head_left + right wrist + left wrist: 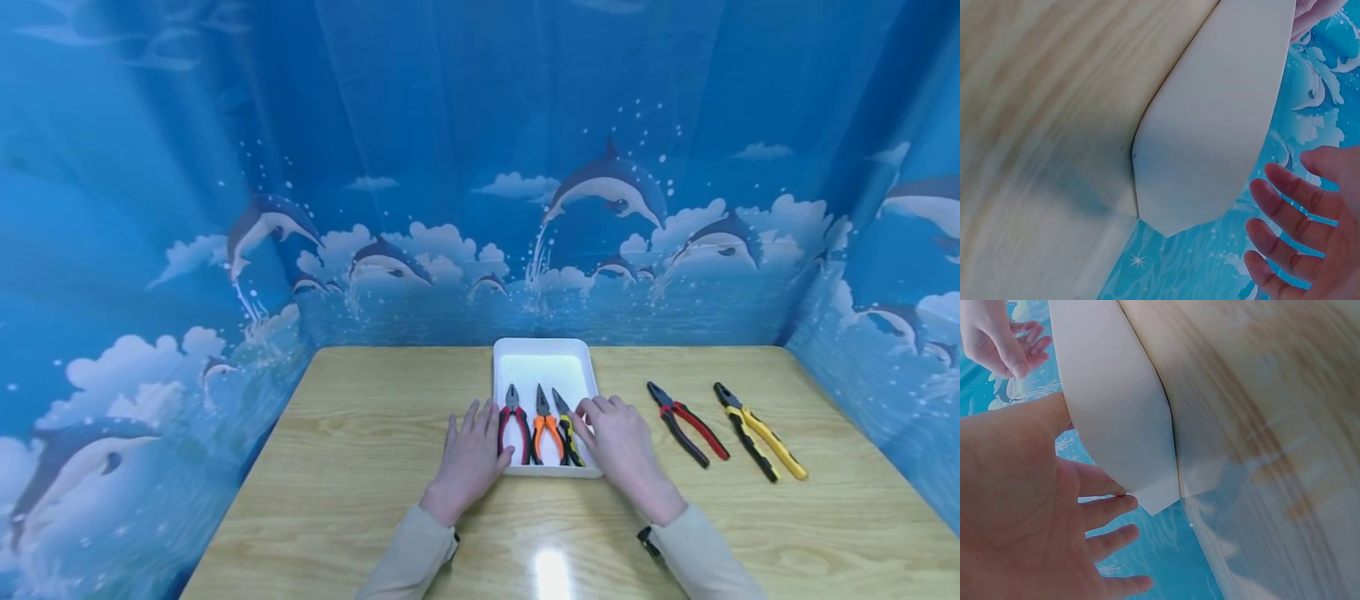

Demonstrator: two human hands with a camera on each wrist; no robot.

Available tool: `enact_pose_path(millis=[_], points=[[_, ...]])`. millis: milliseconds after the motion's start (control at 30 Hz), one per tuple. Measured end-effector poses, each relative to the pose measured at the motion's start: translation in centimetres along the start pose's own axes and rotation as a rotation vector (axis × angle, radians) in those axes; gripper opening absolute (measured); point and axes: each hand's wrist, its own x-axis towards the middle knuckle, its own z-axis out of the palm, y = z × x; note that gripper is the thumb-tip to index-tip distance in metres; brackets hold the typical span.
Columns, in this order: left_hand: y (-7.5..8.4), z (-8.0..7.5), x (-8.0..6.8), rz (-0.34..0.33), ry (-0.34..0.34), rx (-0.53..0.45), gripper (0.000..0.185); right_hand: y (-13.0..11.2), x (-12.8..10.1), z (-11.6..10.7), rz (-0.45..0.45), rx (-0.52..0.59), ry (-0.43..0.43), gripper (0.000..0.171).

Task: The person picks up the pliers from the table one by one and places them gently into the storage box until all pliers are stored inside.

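A white tray [545,350] lies on the table with three pliers side by side in it. Leftmost are red-and-black pliers [513,417], then orange-and-black long-nose pliers [548,429], then yellow-and-black pliers [567,429], partly covered by the right hand. My left hand [471,454] is at the tray's left side, fingers spread and nearly straight; in the left wrist view its index finger touches the tray wall [1122,425]. Over the tray's right rim hovers my right hand [621,442], fingers loosely bent. The right wrist view shows those fingers [1291,228] apart from the tray wall, holding nothing.
To the right of the tray, red-and-black pliers [686,423] and larger yellow-and-black pliers [759,431] lie on the wooden table [360,433]. A blue dolphin-print curtain [450,167] stands behind the table and along both sides.
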Motion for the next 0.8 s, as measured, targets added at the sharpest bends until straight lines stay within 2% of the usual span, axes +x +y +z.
enact_pose_path(millis=[300,500,800], points=[[0.0,0.0,0.0,0.005,0.003,0.02,0.075,1.8,0.4,-0.6,0.039,-0.011,0.039,0.019],[-0.1,-0.1,-0.1,0.018,0.007,0.018,0.075,3.5,0.4,-1.2,0.155,-0.009,-0.032,0.023],[-0.1,-0.1,0.0,0.02,0.008,0.02,0.075,6.9,-1.0,-1.7,0.215,-0.027,-0.1,0.033]])
